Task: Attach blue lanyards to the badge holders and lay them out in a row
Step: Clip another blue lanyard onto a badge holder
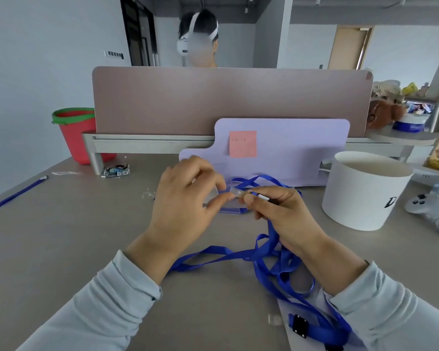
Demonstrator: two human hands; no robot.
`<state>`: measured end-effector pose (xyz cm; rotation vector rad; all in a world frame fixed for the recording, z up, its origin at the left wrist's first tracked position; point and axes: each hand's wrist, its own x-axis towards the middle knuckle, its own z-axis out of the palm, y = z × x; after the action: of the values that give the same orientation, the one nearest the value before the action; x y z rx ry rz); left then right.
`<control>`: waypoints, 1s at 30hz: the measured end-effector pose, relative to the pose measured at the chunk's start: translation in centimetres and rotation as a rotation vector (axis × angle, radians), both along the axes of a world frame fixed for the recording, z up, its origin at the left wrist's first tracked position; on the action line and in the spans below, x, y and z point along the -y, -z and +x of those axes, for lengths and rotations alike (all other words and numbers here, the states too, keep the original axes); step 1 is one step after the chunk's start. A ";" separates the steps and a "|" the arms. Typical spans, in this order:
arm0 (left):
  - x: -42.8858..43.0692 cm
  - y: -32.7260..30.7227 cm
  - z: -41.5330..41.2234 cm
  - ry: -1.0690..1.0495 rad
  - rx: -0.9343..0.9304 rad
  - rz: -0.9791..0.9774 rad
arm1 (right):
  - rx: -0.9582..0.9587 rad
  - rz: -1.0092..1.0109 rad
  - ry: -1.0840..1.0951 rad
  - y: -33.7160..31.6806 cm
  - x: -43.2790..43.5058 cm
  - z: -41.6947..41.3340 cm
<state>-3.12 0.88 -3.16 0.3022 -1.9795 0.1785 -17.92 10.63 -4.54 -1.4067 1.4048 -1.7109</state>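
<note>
Over the middle of the grey desk, my left hand (188, 198) pinches the top of a clear badge holder (230, 206) with a blue lower edge. My right hand (281, 211) faces it, its fingers curled round the clip end of a blue lanyard (261, 252), and the two hands meet at the holder's top. The ribbon falls from my right hand into a tangle of blue loops on the desk. More blue lanyards with a black buckle (299, 326) lie at the lower right. The clip itself is mostly hidden by my fingers.
A lilac board (289, 148) with a pink sticky note leans on the desk divider (213, 102). A white round tub (365, 188) stands at right, beside a white controller (431, 209). A red bucket (79, 133) and another blue lanyard (15, 196) are at left. A person sits behind the divider.
</note>
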 end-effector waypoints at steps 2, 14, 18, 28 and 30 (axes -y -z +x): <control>0.0 0.2 -0.1 -0.015 0.048 0.006 | -0.013 0.025 -0.020 0.1 0.0 0.0; -0.9 0.8 -0.6 0.093 0.088 0.516 | -0.381 -0.083 0.179 0.7 0.1 0.0; -1.2 0.7 -0.7 0.135 0.097 0.617 | -0.506 -0.145 0.265 1.0 0.2 0.1; -1.0 1.2 -0.8 0.121 0.101 0.557 | -0.695 -0.248 0.309 1.2 0.6 -0.3; -1.1 1.5 -1.0 0.092 0.082 0.515 | -0.712 -0.275 0.310 1.2 0.6 -0.2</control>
<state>-4.14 2.01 -4.64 0.5376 -2.0942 -0.3912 -18.11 10.07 -5.79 -2.1938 1.8818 -1.7100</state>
